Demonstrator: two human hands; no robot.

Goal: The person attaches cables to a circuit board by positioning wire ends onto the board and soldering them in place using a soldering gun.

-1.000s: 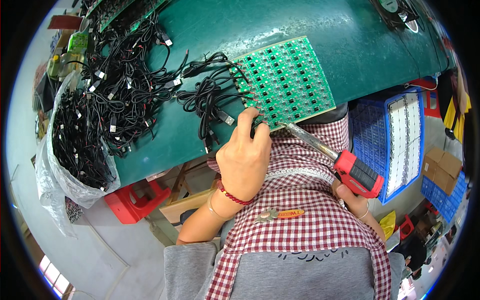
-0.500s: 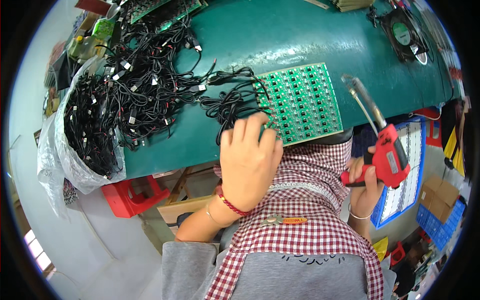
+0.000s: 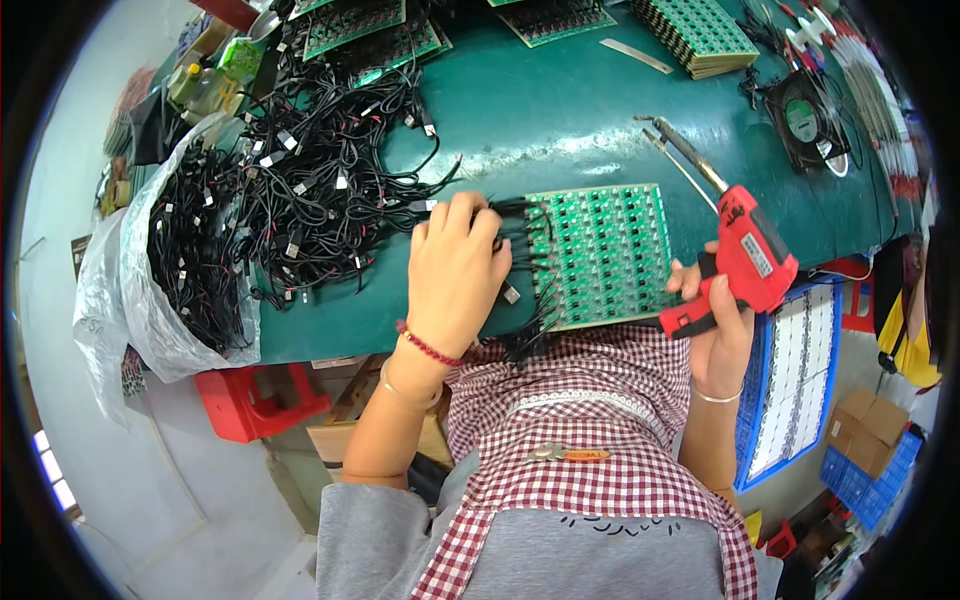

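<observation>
Circuit-board panel (image 3: pixel 603 255), green, rectangular and dotted with rows of small black parts, lies just right of the frame's centre, near the front edge of the dark green surface (image 3: pixel 500 110). Thin black cables (image 3: pixel 527 342) run along its left edge, hanging down past its lower left corner. Left hand (image 3: pixel 452 262), fingers bent, is over these cables near the middle of the frame; whether its grip is closed on any of them I cannot tell. Right hand (image 3: pixel 724 335), right of the panel, has its grip wrapped around the handle of a red-and-black gun-shaped soldering tool (image 3: pixel 757 252), whose metal tip points to the upper left, beyond the panel's upper edge. A tangled heap of black cables with metal plugs (image 3: pixel 330 185) fills the upper left, beside a clear plastic bag (image 3: pixel 165 345) holding more. Farther out are a stack of green circuit boards (image 3: pixel 695 35) at the top right, a square black fan (image 3: pixel 805 120) at the upper right and a red plastic stool (image 3: pixel 228 408) at the lower left.
</observation>
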